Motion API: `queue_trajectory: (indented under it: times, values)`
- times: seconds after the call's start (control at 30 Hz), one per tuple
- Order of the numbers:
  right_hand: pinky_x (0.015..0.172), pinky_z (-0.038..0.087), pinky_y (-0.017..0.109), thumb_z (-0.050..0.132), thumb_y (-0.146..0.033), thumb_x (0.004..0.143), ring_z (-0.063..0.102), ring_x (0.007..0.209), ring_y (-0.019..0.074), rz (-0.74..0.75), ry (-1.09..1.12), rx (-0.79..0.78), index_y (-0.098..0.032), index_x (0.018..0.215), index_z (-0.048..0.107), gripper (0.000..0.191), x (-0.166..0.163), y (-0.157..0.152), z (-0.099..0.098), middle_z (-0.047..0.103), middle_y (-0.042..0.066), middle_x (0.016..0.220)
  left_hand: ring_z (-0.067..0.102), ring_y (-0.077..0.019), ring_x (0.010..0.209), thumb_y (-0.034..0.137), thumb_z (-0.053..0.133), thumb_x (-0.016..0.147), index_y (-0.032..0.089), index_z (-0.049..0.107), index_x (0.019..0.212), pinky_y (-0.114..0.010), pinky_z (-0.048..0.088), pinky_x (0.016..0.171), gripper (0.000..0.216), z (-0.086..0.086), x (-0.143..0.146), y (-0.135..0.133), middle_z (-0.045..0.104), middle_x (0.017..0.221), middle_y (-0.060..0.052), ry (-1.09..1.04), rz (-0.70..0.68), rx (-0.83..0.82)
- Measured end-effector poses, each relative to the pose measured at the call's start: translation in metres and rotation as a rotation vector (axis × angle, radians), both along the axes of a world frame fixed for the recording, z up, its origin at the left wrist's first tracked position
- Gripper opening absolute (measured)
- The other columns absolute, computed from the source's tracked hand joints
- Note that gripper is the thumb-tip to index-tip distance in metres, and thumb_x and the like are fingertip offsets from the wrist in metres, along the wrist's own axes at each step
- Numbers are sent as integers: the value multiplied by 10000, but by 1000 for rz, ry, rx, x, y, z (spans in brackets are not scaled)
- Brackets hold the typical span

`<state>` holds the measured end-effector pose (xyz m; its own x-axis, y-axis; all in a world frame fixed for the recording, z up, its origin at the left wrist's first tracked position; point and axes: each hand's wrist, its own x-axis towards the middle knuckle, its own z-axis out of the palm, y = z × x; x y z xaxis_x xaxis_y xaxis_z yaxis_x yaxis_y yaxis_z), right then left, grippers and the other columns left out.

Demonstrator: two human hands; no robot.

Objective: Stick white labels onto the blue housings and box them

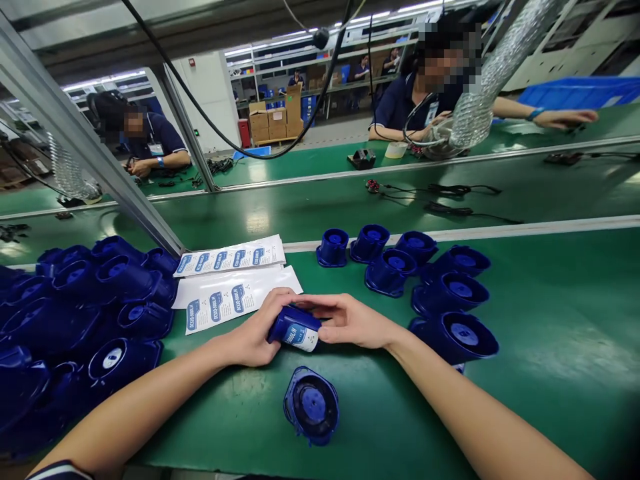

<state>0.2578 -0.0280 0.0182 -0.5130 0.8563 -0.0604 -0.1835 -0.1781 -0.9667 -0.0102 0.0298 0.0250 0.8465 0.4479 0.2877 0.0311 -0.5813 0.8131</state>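
Note:
Between both hands is a dark blue plastic pump housing, lying on its side with a blue-and-white label on its wall. My left hand is wrapped around its left end. At the other end, my right hand has its thumb against the label's edge and its fingers over the top, gripping the housing. Closer to me on the table, another blue housing stands with its round end up. Two sheets of labels, one in front and one behind, lie beyond my left hand; the front sheet has bare patches.
Many blue housings are piled at the left. Several more stand in a curved row at the right on the green table. A metal post rises at the left. Across the belt, two co-workers sit near cables and ducts.

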Motion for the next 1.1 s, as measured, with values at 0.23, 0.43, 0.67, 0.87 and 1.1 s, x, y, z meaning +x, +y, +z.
queue_trajectory:
  times: [0.23,0.43,0.67,0.87,1.1]
  values:
    - [960,633,404,948,-362,821,726,1236,268,-149,246,-125,-339,1458,670,695,-16,-2,-7,715,85,1458,387,-373,1583,142,793,839,358,360,1638,-530,449,1230,933,-8,3,1,372,1725,-121,-302,237,-408]
    - [981,622,393,947,-335,834,752,1168,225,-106,377,-150,-347,1479,660,706,-28,-5,-7,761,74,1402,548,-341,1488,432,791,951,347,576,1542,-487,437,1261,635,-15,4,-5,576,1616,-98,-391,231,-479]
    - [1149,525,425,982,-296,783,754,1154,205,-275,259,-43,-316,1467,664,754,-51,-9,-16,771,53,1393,507,-357,1522,434,788,947,283,734,1383,-542,351,1318,464,-15,5,-4,630,1565,-105,-416,397,-406]
    - [1185,521,555,1007,-335,715,756,1169,288,-423,123,-53,-276,1477,660,839,-68,-15,-14,693,60,1502,588,-370,1441,414,826,916,245,768,1322,-559,406,1278,444,-9,11,-7,695,1481,-127,-397,504,-476]
    - [1147,565,555,1004,-303,683,751,1204,343,-497,63,-65,-265,1438,702,814,-77,-14,-16,700,65,1497,635,-352,1364,347,856,866,237,799,1244,-542,453,1232,397,-12,16,-7,733,1388,-111,-396,593,-545]
